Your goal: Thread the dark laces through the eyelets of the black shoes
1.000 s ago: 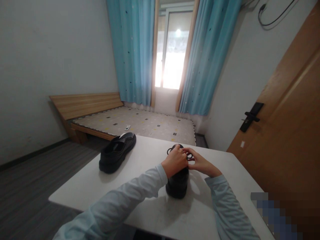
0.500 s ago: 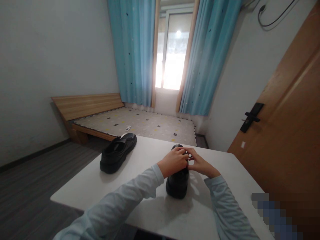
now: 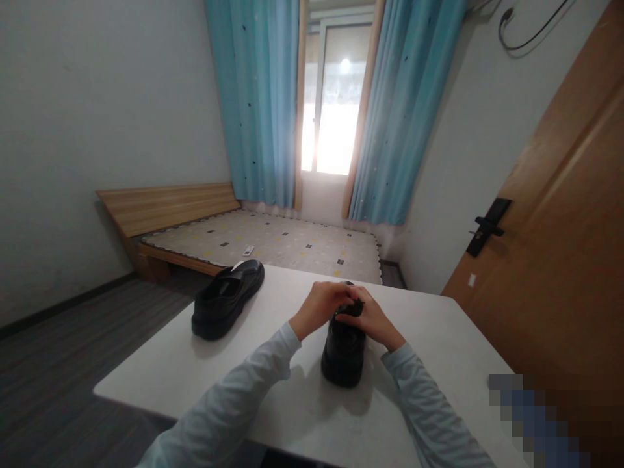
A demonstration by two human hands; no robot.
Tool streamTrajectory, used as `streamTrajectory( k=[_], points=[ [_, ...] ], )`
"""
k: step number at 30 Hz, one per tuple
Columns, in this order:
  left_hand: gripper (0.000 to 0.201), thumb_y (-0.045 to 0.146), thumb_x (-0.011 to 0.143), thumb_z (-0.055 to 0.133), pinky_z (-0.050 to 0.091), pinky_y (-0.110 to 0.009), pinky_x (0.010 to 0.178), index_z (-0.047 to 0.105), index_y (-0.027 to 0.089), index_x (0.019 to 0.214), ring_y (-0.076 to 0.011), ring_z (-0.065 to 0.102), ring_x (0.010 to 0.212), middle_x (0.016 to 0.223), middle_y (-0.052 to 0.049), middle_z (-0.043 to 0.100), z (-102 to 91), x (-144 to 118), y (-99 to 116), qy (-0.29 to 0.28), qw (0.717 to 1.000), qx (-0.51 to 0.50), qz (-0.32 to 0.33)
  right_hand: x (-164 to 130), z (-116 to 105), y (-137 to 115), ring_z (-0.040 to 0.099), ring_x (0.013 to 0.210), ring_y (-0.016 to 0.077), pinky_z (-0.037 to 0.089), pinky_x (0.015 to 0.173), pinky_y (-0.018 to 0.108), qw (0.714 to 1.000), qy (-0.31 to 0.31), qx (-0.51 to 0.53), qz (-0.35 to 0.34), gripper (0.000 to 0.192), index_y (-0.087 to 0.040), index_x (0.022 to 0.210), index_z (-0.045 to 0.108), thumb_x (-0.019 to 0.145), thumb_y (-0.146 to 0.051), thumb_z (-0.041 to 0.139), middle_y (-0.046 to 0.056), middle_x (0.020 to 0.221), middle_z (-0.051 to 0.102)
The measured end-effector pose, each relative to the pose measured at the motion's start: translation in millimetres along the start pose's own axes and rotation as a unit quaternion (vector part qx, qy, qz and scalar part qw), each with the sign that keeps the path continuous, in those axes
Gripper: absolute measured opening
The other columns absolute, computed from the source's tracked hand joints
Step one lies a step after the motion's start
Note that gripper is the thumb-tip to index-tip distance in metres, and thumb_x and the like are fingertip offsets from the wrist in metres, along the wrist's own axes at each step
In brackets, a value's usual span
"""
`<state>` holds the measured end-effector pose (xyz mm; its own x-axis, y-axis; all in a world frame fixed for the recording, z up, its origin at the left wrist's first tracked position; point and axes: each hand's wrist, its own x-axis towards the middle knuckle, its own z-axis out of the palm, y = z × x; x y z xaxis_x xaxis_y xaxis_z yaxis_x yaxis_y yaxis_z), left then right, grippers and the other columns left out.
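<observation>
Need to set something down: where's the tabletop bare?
Bare white tabletop shows between the shiny black shoe at left and left hand, and right of the light-blue right sleeve. Crowded: the shiny black shoe at right, where right hand meets left.

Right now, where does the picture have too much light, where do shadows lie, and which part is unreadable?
Head view: daylight burns out the lower window; head view: soft shadows spread on the white table beside the black shoe being handled; head view: a pixelated patch hides detail at lower right.
</observation>
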<state>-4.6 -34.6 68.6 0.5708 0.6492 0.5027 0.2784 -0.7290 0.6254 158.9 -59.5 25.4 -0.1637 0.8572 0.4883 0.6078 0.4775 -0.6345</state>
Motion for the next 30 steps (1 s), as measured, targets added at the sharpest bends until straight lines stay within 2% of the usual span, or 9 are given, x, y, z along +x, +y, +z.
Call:
streamTrajectory(
  k=[2,6,12,15,22,26,30],
  points=[
    [0.012,0.015,0.075,0.058,0.046,-0.021,0.070,0.068,0.018,0.079,-0.0126,0.064,0.072,0.076,0.000,0.070,5.8,-2,1,0.021,0.998,-0.062,-0.023,0,6,1,0.052,0.104,0.0252,0.040,0.093,0.040,1.000,0.021,0.002,0.011,0.052,-0.018,0.106,0.058,0.062,-0.040,0.075,0.009,0.106,0.058],
    [0.007,0.014,0.073,0.058,0.049,-0.021,0.065,0.061,0.015,0.079,-0.0132,0.064,0.071,0.075,-0.001,0.066,13.3,-7,8,0.021,0.983,-0.172,-0.062,-1,12,4,0.055,0.099,0.0231,0.043,0.088,0.038,0.999,0.039,0.025,0.026,0.046,-0.019,0.109,0.055,0.069,-0.038,0.069,0.007,0.105,0.059],
    [0.004,0.016,0.078,0.054,0.052,-0.022,0.064,0.053,0.016,0.082,-0.0133,0.065,0.072,0.080,-0.001,0.060,13.2,-21,23,0.006,0.951,-0.301,-0.063,-3,15,9,0.054,0.104,0.0253,0.043,0.090,0.040,0.996,0.061,0.042,0.043,0.055,-0.019,0.114,0.049,0.065,-0.031,0.069,0.010,0.113,0.056],
    [0.003,0.017,0.078,0.056,0.050,-0.021,0.067,0.055,0.016,0.080,-0.0131,0.065,0.073,0.080,-0.002,0.061,11.0,-29,31,0.018,0.962,-0.269,-0.050,-4,14,9,0.055,0.105,0.0258,0.042,0.091,0.041,0.996,0.061,0.037,0.060,0.054,-0.021,0.115,0.047,0.064,-0.026,0.066,0.009,0.113,0.057],
    [0.006,0.020,0.081,0.055,0.051,-0.024,0.070,0.058,0.016,0.084,-0.0140,0.064,0.074,0.080,-0.004,0.066,16.1,-50,35,0.112,0.965,-0.231,-0.043,-4,14,7,0.055,0.104,0.0250,0.040,0.094,0.042,0.995,0.050,0.028,0.083,0.058,-0.021,0.115,0.046,0.060,-0.019,0.063,0.008,0.110,0.057],
    [0.010,0.021,0.084,0.052,0.051,-0.025,0.072,0.061,0.016,0.085,-0.0146,0.064,0.078,0.083,-0.005,0.068,23.5,-63,34,0.149,0.970,-0.188,-0.035,-4,18,12,0.054,0.104,0.0255,0.041,0.092,0.043,0.993,0.057,0.024,0.102,0.059,-0.021,0.115,0.046,0.060,-0.022,0.066,0.009,0.110,0.057],
    [0.012,0.020,0.084,0.053,0.050,-0.021,0.069,0.063,0.017,0.079,-0.0124,0.063,0.077,0.083,-0.004,0.067,26.4,-72,39,0.173,0.973,-0.150,0.004,-5,21,17,0.052,0.106,0.0262,0.039,0.093,0.045,0.993,0.065,-0.005,0.102,0.055,-0.021,0.114,0.046,0.063,-0.030,0.066,0.009,0.112,0.055]
  ],
)
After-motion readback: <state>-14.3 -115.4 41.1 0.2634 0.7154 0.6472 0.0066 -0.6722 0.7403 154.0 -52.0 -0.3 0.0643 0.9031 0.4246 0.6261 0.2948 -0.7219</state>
